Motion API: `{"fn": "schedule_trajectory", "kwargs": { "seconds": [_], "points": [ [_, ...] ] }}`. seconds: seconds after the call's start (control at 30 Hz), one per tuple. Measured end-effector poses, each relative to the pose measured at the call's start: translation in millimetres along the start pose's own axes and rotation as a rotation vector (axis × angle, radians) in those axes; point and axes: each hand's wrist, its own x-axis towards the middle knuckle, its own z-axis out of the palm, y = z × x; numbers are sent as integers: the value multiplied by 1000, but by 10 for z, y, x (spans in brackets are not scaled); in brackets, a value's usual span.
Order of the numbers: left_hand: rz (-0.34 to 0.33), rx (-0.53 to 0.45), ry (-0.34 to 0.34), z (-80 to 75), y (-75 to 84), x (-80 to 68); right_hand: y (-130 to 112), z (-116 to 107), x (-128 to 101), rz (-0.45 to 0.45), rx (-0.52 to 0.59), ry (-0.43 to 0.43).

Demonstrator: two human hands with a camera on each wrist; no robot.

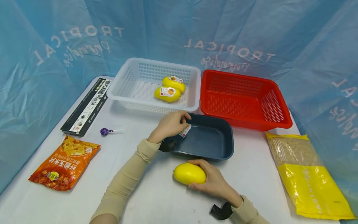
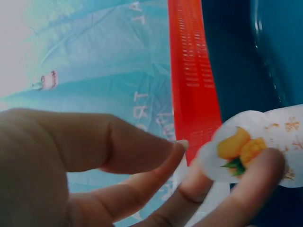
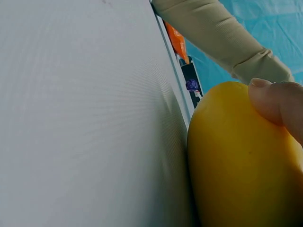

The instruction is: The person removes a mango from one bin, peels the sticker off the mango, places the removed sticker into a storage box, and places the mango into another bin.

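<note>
My left hand (image 1: 172, 123) is over the left side of a dark blue tray (image 1: 230, 137), with a white fruit label (image 1: 185, 130) at its fingertips. In the left wrist view, the label (image 2: 236, 142) shows printed mango pieces; one fingertip lies across its face and another finger meets its left edge. My right hand (image 1: 211, 179) grips a yellow mango (image 1: 188, 173) low over the table, in front of the tray. No label shows on the visible side of this mango. Two more mangoes (image 1: 167, 94), both bearing labels, lie in a white basket (image 1: 123, 84).
A red basket (image 1: 243, 116) stands right of the white one. On the left are a pasta box (image 1: 86, 107), a purple lollipop (image 1: 104, 131) and an orange snack bag (image 1: 64, 163). At far right lies a yellow pasta bag (image 1: 313, 183). Blue curtains (image 1: 167, 31) surround the table.
</note>
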Motion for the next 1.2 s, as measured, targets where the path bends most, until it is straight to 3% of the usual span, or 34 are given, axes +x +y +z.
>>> {"fn": "schedule_trajectory", "kwargs": {
  "seconds": [0.3, 0.57, 0.9, 1.2],
  "points": [
    [-41, 42, -129, 20, -46, 110, -18, -1, 5, 3, 15, -12],
    [-82, 78, -290, 71, -98, 184, -38, 15, 23, -5, 31, -24],
    [-112, 168, -328, 166, -94, 228, -43, -8, 21, 19, 31, -30],
    [-105, 213, -305, 260, -95, 251, -43, -33, 12, 40, 31, -45]
  ]
}}
